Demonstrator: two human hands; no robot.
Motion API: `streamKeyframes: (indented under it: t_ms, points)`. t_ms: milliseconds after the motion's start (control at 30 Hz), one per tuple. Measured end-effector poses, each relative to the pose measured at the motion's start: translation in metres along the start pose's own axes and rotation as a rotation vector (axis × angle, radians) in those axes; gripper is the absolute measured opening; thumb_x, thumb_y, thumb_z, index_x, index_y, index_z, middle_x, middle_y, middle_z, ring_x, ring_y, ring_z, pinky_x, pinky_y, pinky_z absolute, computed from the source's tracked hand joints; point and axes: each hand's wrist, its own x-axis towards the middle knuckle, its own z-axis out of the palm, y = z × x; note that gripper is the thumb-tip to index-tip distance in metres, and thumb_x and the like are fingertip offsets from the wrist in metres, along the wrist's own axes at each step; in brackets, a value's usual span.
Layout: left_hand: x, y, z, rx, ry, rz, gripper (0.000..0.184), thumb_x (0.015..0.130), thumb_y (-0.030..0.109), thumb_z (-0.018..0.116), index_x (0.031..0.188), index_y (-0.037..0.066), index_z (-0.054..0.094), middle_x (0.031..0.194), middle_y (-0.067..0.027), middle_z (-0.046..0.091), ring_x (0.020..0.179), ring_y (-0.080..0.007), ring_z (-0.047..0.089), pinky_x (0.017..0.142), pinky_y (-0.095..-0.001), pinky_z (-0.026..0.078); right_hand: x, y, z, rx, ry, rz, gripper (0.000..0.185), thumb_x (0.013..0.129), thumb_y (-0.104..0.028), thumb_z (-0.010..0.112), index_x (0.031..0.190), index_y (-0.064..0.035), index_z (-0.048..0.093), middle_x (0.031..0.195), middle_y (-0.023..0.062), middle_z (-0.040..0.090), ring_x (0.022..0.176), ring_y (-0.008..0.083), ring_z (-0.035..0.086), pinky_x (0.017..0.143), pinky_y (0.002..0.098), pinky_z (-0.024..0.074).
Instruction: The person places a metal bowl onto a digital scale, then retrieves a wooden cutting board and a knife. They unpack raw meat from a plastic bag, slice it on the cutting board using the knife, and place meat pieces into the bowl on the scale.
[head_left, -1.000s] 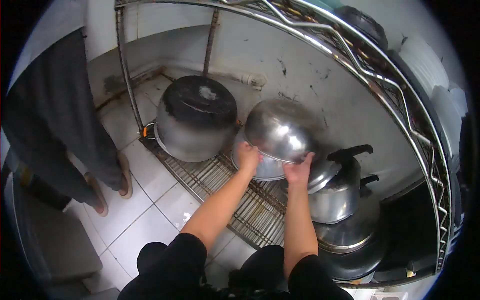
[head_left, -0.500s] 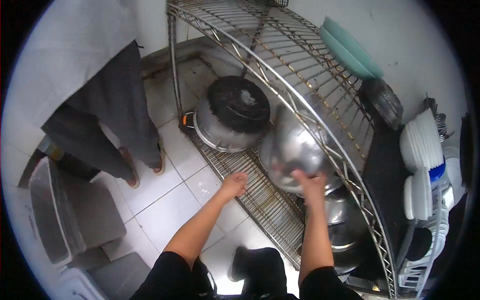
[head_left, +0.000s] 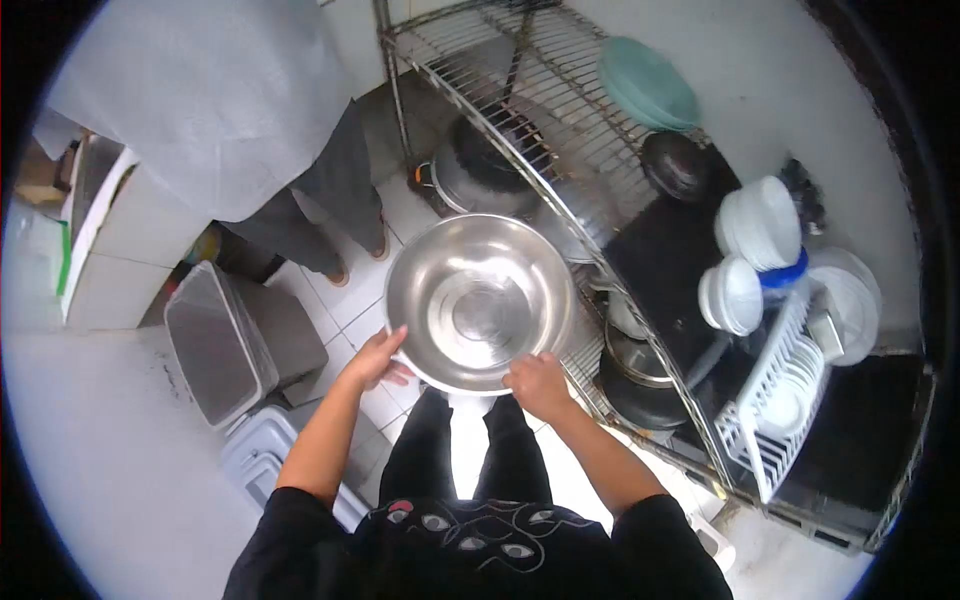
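Observation:
A large stainless steel mixing bowl (head_left: pixel 480 305) is held in front of my body, its hollow side facing up toward me. At its lower right rim, my right hand (head_left: pixel 540 385) is closed on the edge with the fingers curled. My left hand (head_left: pixel 378 362) is at the lower left rim, thumb at the edge and fingers around the outside. The bowl's underside is hidden. Beyond it, on the low wire shelf, a big pot (head_left: pixel 465 175) stands upside down, partly covered by the upper shelf. More metal cookware (head_left: pixel 640 360) rests on that low shelf.
The wire rack (head_left: pixel 560 200) runs along the right, carrying green bowls (head_left: pixel 650 85), stacked white bowls (head_left: pixel 760 220) and a white dish rack (head_left: pixel 775 400). Ahead on the left stands another person (head_left: pixel 220 110). A lined grey bin (head_left: pixel 225 340) is at my left.
The metal bowl has come off the low shelf and moved left, in front of me. My left hand, earlier away from it, now meets its rim. My view has swung right.

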Motion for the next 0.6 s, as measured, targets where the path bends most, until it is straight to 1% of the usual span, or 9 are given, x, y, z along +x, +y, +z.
streamKeyframes:
  t_ms: [133, 167, 233, 300, 367, 400, 433, 533, 600]
  points:
    - [-0.085, -0.016, 0.002, -0.057, 0.019, -0.077, 0.048, 0.089, 0.023, 0.054, 0.124, -0.008, 0.041, 0.112, -0.0201, 0.057, 0.084, -0.0303, 0.065, 0.064, -0.0407, 0.059, -0.039, -0.046, -0.042, 0.027, 0.103, -0.089, 0.004, 0.069, -0.017, 0.056, 0.065, -0.0185, 0.056, 0.069, -0.0012, 0.050, 0.076, 0.0184, 0.052, 0.074, 0.0383, 0.0373]
    - [-0.118, -0.016, 0.012, -0.082, 0.046, -0.014, 0.040, 0.087, 0.014, 0.052, 0.119, -0.009, 0.044, 0.109, -0.0187, 0.059, 0.084, -0.0287, 0.065, 0.066, -0.0402, 0.060, -0.053, -0.053, -0.045, 0.109, 0.283, -0.140, 0.002, 0.069, -0.017, 0.057, 0.068, -0.0181, 0.056, 0.072, 0.0003, 0.051, 0.077, 0.0201, 0.052, 0.074, 0.0393, 0.0375]
    - [-0.138, -0.039, 0.002, -0.084, -0.106, -0.001, 0.042, 0.086, 0.012, 0.053, 0.121, -0.008, 0.042, 0.104, -0.0195, 0.060, 0.083, -0.0280, 0.066, 0.062, -0.0392, 0.060, -0.081, -0.067, -0.040, 0.297, 0.388, -0.120, 0.004, 0.069, -0.017, 0.059, 0.071, -0.0154, 0.057, 0.076, 0.0037, 0.053, 0.079, 0.0237, 0.051, 0.075, 0.0418, 0.0381]
    - [-0.182, -0.039, 0.027, 0.062, 0.069, 0.034, 0.046, 0.082, 0.011, 0.053, 0.122, -0.009, 0.041, 0.101, -0.0209, 0.061, 0.078, -0.0284, 0.066, 0.052, -0.0360, 0.058, -0.108, -0.098, -0.058, 0.118, 0.390, -0.052, 0.001, 0.064, -0.018, 0.058, 0.063, -0.0183, 0.059, 0.072, 0.0019, 0.055, 0.080, 0.0225, 0.053, 0.080, 0.0407, 0.0399]
    - [-0.182, -0.056, 0.019, 0.288, -0.110, 0.125, 0.042, 0.078, 0.008, 0.050, 0.117, -0.008, 0.048, 0.099, -0.0199, 0.062, 0.083, -0.0302, 0.066, 0.054, -0.0376, 0.059, -0.146, -0.122, -0.087, -0.014, 0.289, -0.044, 0.009, 0.066, -0.021, 0.058, 0.058, -0.0180, 0.054, 0.070, 0.0013, 0.051, 0.078, 0.0211, 0.050, 0.081, 0.0395, 0.0373]
    - [-0.199, -0.065, 0.054, 0.138, -0.152, 0.436, 0.051, 0.079, 0.021, 0.058, 0.116, -0.011, 0.045, 0.099, -0.0213, 0.059, 0.083, -0.0238, 0.063, 0.057, -0.0358, 0.055, -0.177, -0.134, -0.098, -0.085, 0.290, -0.023, 0.008, 0.066, -0.022, 0.057, 0.059, -0.0192, 0.056, 0.071, 0.0004, 0.052, 0.080, 0.0198, 0.050, 0.085, 0.0394, 0.0353]
    - [-0.201, -0.065, 0.040, 0.704, -0.072, 0.294, 0.047, 0.083, 0.050, 0.058, 0.098, 0.006, 0.065, 0.079, -0.0120, 0.062, 0.069, -0.0145, 0.050, 0.063, -0.0357, 0.047, -0.206, -0.143, -0.101, -0.145, 0.290, 0.047, 0.008, 0.068, -0.022, 0.056, 0.060, -0.0200, 0.059, 0.072, -0.0005, 0.053, 0.082, 0.0193, 0.051, 0.088, 0.0410, 0.0337]
    - [-0.221, -0.069, 0.130, 0.445, -0.294, 0.289, 0.043, 0.082, 0.040, 0.064, 0.085, -0.003, 0.060, 0.064, -0.0052, 0.056, 0.060, -0.0168, 0.050, 0.053, -0.0332, 0.041, -0.300, -0.175, -0.113, -0.292, 0.328, 0.236, 0.009, 0.069, -0.022, 0.056, 0.062, -0.0213, 0.062, 0.071, -0.0018, 0.052, 0.082, 0.0196, 0.051, 0.089, 0.0419, 0.0333]
    - [-0.237, -0.060, 0.191, 0.735, -0.333, 0.352, 0.036, 0.081, 0.033, 0.067, 0.081, -0.002, 0.059, 0.064, -0.0058, 0.057, 0.053, -0.0139, 0.048, 0.044, -0.0300, 0.039, -0.360, -0.203, -0.127, -0.291, 0.323, 0.436, 0.007, 0.070, -0.022, 0.058, 0.070, -0.0195, 0.065, 0.089, 0.0039, 0.057, 0.097, 0.0238, 0.051, 0.096, 0.0458, 0.0302]
